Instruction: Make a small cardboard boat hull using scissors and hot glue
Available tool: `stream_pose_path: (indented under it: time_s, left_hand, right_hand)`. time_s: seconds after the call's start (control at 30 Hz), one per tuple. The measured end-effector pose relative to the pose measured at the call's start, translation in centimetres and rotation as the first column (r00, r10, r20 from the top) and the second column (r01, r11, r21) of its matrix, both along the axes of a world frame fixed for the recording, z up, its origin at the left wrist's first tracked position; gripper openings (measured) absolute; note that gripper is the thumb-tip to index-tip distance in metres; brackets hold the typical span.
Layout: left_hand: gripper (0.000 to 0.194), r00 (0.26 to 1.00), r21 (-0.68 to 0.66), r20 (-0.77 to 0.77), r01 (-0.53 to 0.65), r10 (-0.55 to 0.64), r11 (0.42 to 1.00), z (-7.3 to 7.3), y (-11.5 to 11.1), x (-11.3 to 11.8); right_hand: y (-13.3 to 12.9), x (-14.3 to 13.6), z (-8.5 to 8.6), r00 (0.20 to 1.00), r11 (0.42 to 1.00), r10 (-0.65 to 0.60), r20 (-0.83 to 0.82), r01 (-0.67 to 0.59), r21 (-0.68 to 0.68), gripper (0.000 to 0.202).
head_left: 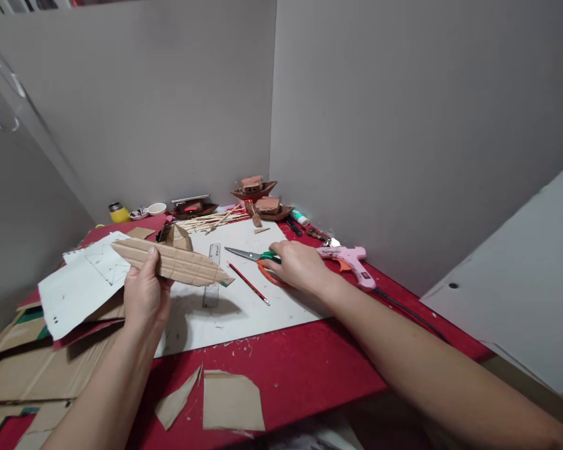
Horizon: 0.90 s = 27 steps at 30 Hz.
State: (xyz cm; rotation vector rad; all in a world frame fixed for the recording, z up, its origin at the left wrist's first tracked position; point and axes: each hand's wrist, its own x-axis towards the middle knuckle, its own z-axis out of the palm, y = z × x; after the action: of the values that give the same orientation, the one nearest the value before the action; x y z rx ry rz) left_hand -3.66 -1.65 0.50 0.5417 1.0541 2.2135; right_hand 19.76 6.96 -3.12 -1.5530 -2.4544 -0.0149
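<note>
- Holding a long, tapering, light-brown corrugated-cardboard piece [182, 265]: the left hand [145, 294] is pinching it left of its middle, thumb lying on top, grip narrow. The piece is hovering over the bench and is partly hiding a clear plastic ruler [214, 251].
- Steel scissors with green and orange handles [248, 255]: lying on a large white sheet [276, 315], blades pointing left. The right hand [303, 265] is touching the handles; whether its grip is closing on them, I cannot tell.
- Red-and-black pencil [248, 283]: lying on the sheet, just beside the scissors.
- Pink glue gun with orange trigger [360, 265]: lying right of the right hand.
- White paper with a line drawing [82, 294]: resting above brown cardboard sheets [32, 375], left of the left hand.
- Two light-brown cardboard offcuts [232, 403]: lying along the near edge of the red-covered bench [291, 369].
- Pale thin wooden sticks [206, 223]: lying in a heap beyond the sheet.
- Brown model boat with a cabin [253, 186]: standing at the far corner.
- Yellow dark-lidded jar [119, 214]: standing at far left.
</note>
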Motion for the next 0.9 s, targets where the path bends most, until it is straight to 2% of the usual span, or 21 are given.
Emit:
stream_pose_path:
  time_s: [0.1, 0.2, 0.27, 0.4, 0.5, 0.7, 0.87, 0.9]
  left_hand:
    - [0.008, 1.0, 0.022, 0.0, -0.021, 0.021, 1.0, -0.1, 0.1, -0.3]
    - [0.006, 0.999, 0.03, -0.005, -0.033, 0.033, 0.999, -0.2, 0.1, -0.5]
    - [0.006, 0.999, 0.039, -0.009, -0.036, 0.036, 0.999, -0.3, 0.2, -0.6]
    - [0.01, 0.999, 0.066, -0.016, -0.037, 0.038, 0.997, 0.0, 0.0, -0.8]
    - [0.013, 0.999, 0.089, -0.021, -0.043, 0.045, 0.995, 0.5, -0.3, -0.9]
    - [0.021, 0.998, 0.14, -0.023, -0.063, 0.066, 0.988, 1.2, -0.8, -1.0]
    - [0.018, 0.995, 0.16, -0.044, -0.078, 0.086, 0.984, 1.1, -0.7, -1.3]
    - [0.016, 0.995, 0.159, -0.047, -0.079, 0.087, 0.984, 1.2, -0.7, -1.4]
  right_hand:
    - [-1.6, -1.6, 0.2, 0.991, 0.991, 0.13, -0.022, -0.129, 0.028, 0.032]
    - [-2.9, -4.2, -0.2, 0.952, 0.952, 0.307, 0.002, -0.307, 0.008, 0.028]
    - [-3.1, -6.0, -0.4, 0.925, 0.925, 0.38, 0.03, -0.38, -0.012, 0.028]
    - [-2.4, -8.6, -0.8, 0.906, 0.909, 0.416, 0.075, -0.413, -0.051, 0.02]
    - [-1.7, -9.4, -0.6, 0.906, 0.909, 0.416, 0.081, -0.411, -0.072, 0.025]
    - [-1.2, -7.9, 0.4, 0.935, 0.932, 0.354, 0.001, -0.352, -0.091, 0.024]
    - [-2.0, -3.8, 0.8, 0.939, 0.936, 0.316, -0.137, -0.332, -0.116, 0.028]
    - [-2.3, -2.8, 0.8, 0.925, 0.93, 0.297, -0.238, -0.336, -0.147, 0.027]
